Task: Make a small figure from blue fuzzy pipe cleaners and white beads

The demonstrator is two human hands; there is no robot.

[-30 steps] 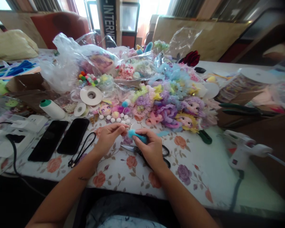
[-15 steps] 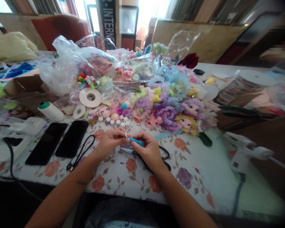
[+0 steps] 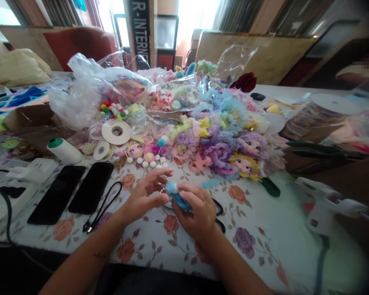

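Note:
My right hand (image 3: 198, 209) is closed around a fluffy blue piece (image 3: 181, 201), which looks like a bent pipe cleaner. At its upper end show a light blue tuft and something small and white. Just left of it, my left hand (image 3: 147, 192) has its thumb and fingers apart, with nothing gripped. A few tiny white beads (image 3: 162, 190) sit in the gap between the hands. Scissors with black handles (image 3: 220, 225) lie under my right hand, mostly hidden. Another strip of light blue fluff (image 3: 211, 182) rests on the flowered tablecloth (image 3: 160, 241) beyond it.
Two black phones (image 3: 90, 188) and a black wrist strap (image 3: 103, 209) lie on the left, near a white thread cone (image 3: 64, 150) and power sockets (image 3: 12, 196). Ribbon spools (image 3: 116, 132), doll-face charms (image 3: 245, 164) and ruffled trims pile up ahead. A glue gun (image 3: 321, 207) sits right.
My left hand has let go of the blue piece and opened, moving slightly left. The right hand has turned, still holding the piece, whose light blue tuft now shows. The view has shifted slightly.

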